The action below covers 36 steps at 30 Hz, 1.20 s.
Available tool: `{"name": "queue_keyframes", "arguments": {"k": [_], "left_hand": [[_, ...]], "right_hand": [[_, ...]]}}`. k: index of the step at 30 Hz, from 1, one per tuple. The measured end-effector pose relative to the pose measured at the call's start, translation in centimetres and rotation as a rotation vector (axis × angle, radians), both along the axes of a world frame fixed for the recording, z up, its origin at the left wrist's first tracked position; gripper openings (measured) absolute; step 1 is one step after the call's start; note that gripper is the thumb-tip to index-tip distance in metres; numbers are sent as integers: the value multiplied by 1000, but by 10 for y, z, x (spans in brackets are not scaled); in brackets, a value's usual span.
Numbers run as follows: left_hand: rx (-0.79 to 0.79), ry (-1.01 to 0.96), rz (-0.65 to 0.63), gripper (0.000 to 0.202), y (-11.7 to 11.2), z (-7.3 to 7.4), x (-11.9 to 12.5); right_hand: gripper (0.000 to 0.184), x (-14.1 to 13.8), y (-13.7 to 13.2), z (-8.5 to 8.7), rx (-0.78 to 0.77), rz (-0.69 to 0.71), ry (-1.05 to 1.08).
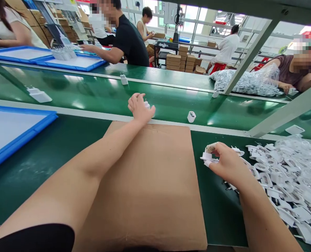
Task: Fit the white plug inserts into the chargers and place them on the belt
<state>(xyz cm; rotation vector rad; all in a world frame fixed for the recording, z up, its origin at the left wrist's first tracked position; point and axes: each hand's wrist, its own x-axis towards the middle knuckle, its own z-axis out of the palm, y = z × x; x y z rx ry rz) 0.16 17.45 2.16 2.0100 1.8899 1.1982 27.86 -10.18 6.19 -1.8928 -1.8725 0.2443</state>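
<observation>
My left hand (141, 109) reaches over the green belt with its fingers spread around a white charger (146, 104). The charger's pins point up, and my hand partly covers it; whether they touch is hard to see. To the right of the cardboard sheet (155, 175), my right hand (227, 164) pinches a white plastic plug piece (207, 156) between thumb and fingers. A covering wraps one fingertip of that hand. Beside it spreads a heap of white plastic plug parts (283, 185), some in clear wrap. Another white charger (191, 117) rests on the belt, its port end visible.
Across the belt (92, 94) lie more white chargers (124, 79) and a larger white plug piece (39, 95). A blue-rimmed tray (26, 134) sits at left. A slanted metal post (283, 115) rises at right. Several co-workers sit beyond, near a bag of parts (246, 82).
</observation>
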Motion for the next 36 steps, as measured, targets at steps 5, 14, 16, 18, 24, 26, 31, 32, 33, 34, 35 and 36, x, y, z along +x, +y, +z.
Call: {"name": "queue_keyframes", "arguments": {"k": [5, 14, 16, 18, 24, 26, 31, 32, 33, 34, 35, 36], "left_hand": [[-75, 82, -600, 85, -15, 6, 60], [-253, 154, -716, 43, -20, 4, 124], [-199, 133, -659, 35, -27, 5, 115], [-129, 113, -652, 33, -39, 8, 100], [-166, 89, -793, 30, -106, 20, 51], [-203, 66, -850, 29, -131, 21, 40], [-318, 0, -924, 30, -173, 9, 27], [-339, -27, -935, 32, -178, 5, 26], [-353, -63, -949, 36, -182, 1, 25], [-363, -101, -969, 43, -185, -3, 24], [-365, -140, -992, 50, -186, -6, 23], [-363, -178, -1014, 54, -187, -9, 22]], "right_hand": [[31, -15, 10, -5, -145, -25, 402], [65, -32, 8, 15, -378, 27, 1275], [58, -31, 8, 16, -380, 32, 1331], [48, -30, 10, 14, -366, 27, 1373], [38, -32, 15, 2, -334, 34, 1417], [40, -34, 15, 0, -300, -6, 1438], [44, -41, 14, -3, -238, -95, 1419], [43, -43, 15, -4, -220, -103, 1403], [42, -46, 15, -6, -196, -109, 1377], [41, -48, 15, -7, -163, -111, 1341], [38, -51, 15, -9, -123, -112, 1296], [36, -55, 14, -11, -76, -113, 1246]]}}
